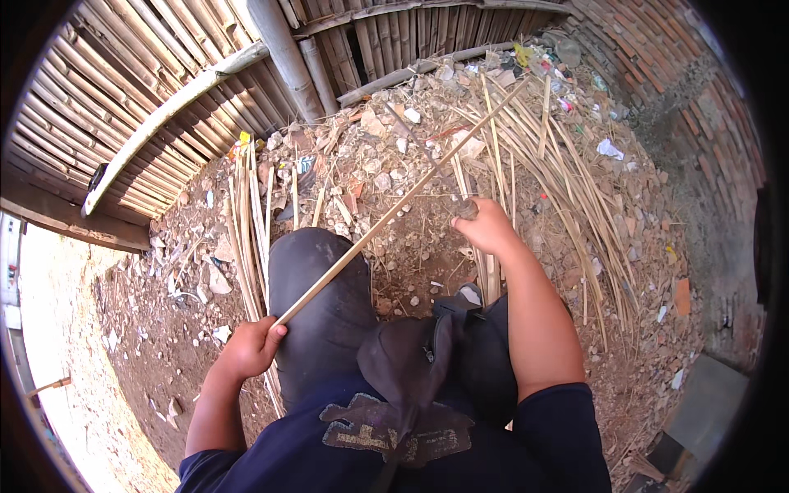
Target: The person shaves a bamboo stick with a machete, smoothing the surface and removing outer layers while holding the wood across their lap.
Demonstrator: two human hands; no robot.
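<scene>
My left hand (pixel 253 348) is closed around the near end of a long, pale bamboo strip (pixel 370 233). The strip slants up to the right, passing over my left knee and the littered ground. My right hand (pixel 486 228) is closed on a short, rounded brownish handle (pixel 468 209), held beside the strip without gripping it. A narrow dark length (pixel 403 123) lies in line with the handle beyond the strip; I cannot tell whether it belongs to the same tool.
Many split bamboo strips (pixel 567 193) lie in a loose spread at the right. Another bundle (pixel 245 218) lies by my left leg. Stones and scraps cover the dirt floor. A bamboo slat wall (pixel 148 107) stands at the left and far side, a brick wall (pixel 715 140) at the right.
</scene>
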